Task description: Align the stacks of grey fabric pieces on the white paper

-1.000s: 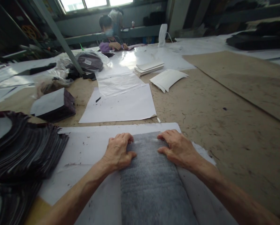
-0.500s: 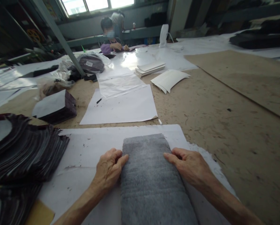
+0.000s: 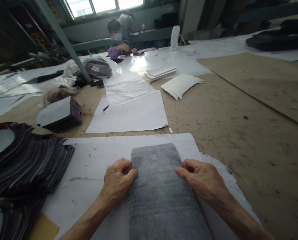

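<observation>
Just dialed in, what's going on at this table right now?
A person has both hands on a grey felt strip that lies on a big white paper sheet. The left hand pinches the strip's left edge and the right hand holds its right edge, both closed in a grip. A stack of dark cut pieces sits to the left. At the far end of the table another person is busy with their own work.

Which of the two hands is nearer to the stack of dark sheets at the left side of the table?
Left. The left hand grips the grey felt strip's left edge, on the side toward the stack of dark sheets. The right hand grips the strip's far edge.
</observation>
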